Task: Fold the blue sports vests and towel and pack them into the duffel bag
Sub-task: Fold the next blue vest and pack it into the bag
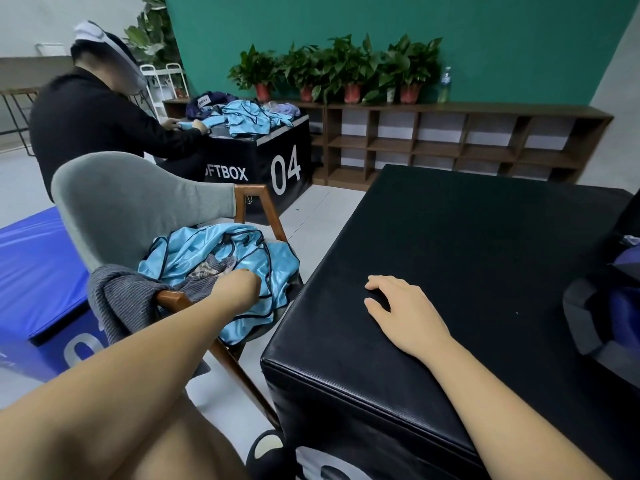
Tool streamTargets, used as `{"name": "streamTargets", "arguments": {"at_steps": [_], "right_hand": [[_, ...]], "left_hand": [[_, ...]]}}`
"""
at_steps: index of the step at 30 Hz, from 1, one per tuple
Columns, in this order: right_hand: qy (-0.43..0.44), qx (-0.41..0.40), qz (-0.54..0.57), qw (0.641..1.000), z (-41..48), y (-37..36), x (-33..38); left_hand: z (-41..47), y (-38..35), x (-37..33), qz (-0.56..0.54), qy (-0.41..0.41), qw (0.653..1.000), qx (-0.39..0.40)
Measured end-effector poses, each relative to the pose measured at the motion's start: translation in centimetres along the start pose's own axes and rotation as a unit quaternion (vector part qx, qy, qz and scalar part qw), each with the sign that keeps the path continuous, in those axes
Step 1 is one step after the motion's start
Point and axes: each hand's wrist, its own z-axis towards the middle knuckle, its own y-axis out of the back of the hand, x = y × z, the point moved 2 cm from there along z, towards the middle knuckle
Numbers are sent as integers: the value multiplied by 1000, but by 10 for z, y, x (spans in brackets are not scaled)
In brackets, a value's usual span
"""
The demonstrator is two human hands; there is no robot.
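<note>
Head view shows me the shiny blue vests (pixel 221 251) heaped on the grey chair (pixel 138 202), looking soft, light and slippery, so my left hand (pixel 235 289) curls its fingers into a bunch while my right hand (pixel 398 306) rests flat, fingers apart, on the black box (pixel 467 254).

The teal green back wall (pixel 450 36) meets a plain white wall (pixel 52 19) at the left. The floor (pixel 322 209) is of light grey tiles. Along the green wall stands a long low shelf unit of brown wood (pixel 467 147) with open compartments, and on its top a row of green plants in red pots (pixel 349 71). Nearer stand a black padded box marked "04" (pixel 277 161) and a grey upholstered chair with wooden arms (pixel 138 202).
</note>
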Motion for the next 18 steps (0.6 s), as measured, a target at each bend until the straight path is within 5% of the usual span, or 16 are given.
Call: {"name": "streamTargets", "arguments": {"at_steps": [9, 18], "right_hand": [[-9, -7, 19, 1000, 3, -5, -4], [-16, -6, 11, 1000, 2, -2, 3]], "left_hand": [[-15, 66, -6, -291, 18, 940, -179], [-52, 128, -66, -494, -54, 840, -218]]}}
